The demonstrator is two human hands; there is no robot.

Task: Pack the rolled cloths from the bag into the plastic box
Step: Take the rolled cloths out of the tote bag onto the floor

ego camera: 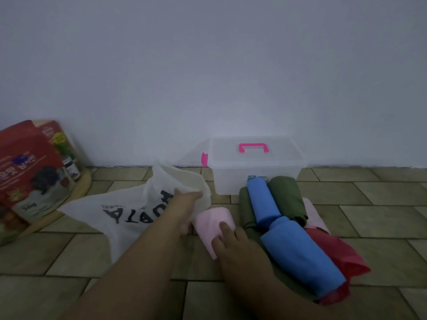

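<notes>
Pink roll (209, 221) gripped by right hand (233, 245); bag (129, 213) beside.

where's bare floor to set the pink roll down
Bare tiles lie right of the plastic box and the cloth pile, and near-left below the bag. Crowded between bag and pile, where the left hand, right hand and the pink roll sit.

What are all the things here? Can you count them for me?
plastic box: one, clear, pink handle, lid on, by the wall
bag: one, white, black letters, on the floor
pink rolled cloth: one, pink, beside the bag
blue rolled cloths: two, blue, piled before the box
green rolled cloths: two, dark green, same pile
red cloth: one, red, under the pile
red packet: one, red, on the tray
wooden tray: one, tan, far left
left hand: grips the bag
right hand: holds the pink rolled cloth
</notes>
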